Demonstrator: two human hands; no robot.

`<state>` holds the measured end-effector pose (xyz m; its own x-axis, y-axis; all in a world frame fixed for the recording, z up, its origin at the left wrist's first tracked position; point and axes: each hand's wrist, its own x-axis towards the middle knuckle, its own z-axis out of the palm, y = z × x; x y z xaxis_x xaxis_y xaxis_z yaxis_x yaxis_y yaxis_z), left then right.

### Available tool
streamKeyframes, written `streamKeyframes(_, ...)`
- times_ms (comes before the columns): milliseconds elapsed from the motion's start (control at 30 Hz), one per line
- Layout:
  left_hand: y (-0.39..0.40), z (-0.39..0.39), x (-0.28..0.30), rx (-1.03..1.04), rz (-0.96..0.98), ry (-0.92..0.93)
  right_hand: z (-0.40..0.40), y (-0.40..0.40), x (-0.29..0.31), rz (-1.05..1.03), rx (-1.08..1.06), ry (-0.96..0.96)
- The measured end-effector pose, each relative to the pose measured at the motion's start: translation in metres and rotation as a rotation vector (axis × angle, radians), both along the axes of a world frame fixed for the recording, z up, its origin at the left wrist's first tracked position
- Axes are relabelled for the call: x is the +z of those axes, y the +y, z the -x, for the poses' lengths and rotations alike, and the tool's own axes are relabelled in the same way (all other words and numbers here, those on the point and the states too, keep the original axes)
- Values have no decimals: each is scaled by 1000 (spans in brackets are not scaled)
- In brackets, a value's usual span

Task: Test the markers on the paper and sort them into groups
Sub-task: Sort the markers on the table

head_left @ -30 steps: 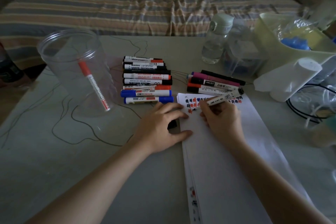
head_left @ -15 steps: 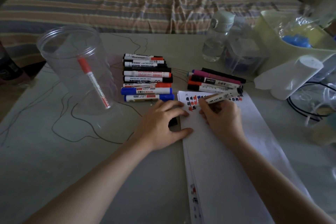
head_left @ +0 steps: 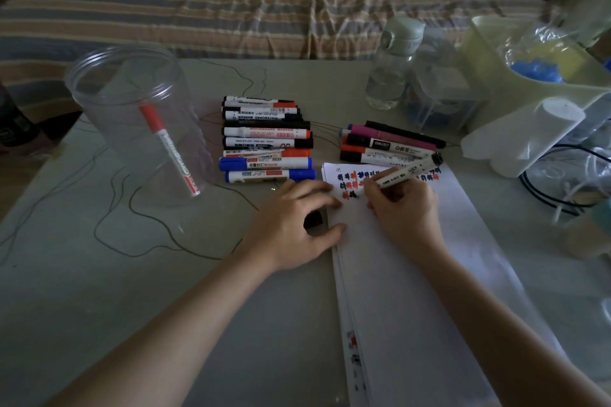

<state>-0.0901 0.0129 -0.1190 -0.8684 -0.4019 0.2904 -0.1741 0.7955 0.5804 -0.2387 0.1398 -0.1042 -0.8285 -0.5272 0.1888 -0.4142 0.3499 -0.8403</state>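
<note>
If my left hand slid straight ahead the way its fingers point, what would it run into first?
Most likely the test scribbles at the top of the paper; the left hand points forward and slightly right. Beyond them lies the right-hand marker group, though depth is uncertain.

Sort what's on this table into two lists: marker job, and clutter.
Job: marker in right hand, paper, black cap under left hand, left marker stack, right marker group, jar with red marker.
Clutter: water bottle, yellow bin, cables.
</note>
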Motion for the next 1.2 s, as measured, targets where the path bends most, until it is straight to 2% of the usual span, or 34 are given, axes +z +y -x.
streamKeyframes(167,0,-7,3,2,-147,72,0,4,11,158,-9,-131)
streamKeyframes(333,5,-14,13,55,-41,-44,-2,6,26,160,0,-344)
streamKeyframes(400,7,-18,21,79,-30,-118,0,7,36,242,-9,-512)
streamKeyframes(467,9,-25,30,121,-52,-112,-4,14,50,322,-11,-604)
streamKeyframes(533,14,-35,40,198,-174,-22,-18,26,61,347,26,-628)
streamKeyframes(600,22,-44,50,308,-398,81,-38,42,66,330,78,-641)
streamKeyframes(700,36,-51,64,480,-891,299,-67,62,67,325,114,-641)
streamKeyframes(767,44,-53,73,497,-1246,433,-82,69,68,365,120,-647)
streamKeyframes(833,51,-55,78,475,-1443,497,-94,72,70,386,134,-635)
streamKeyframes(900,58,-58,84,445,-1510,494,-103,72,74,397,143,-601)
streamKeyframes(1200,69,-59,97,340,-1543,390,-120,61,82,414,150,-571)
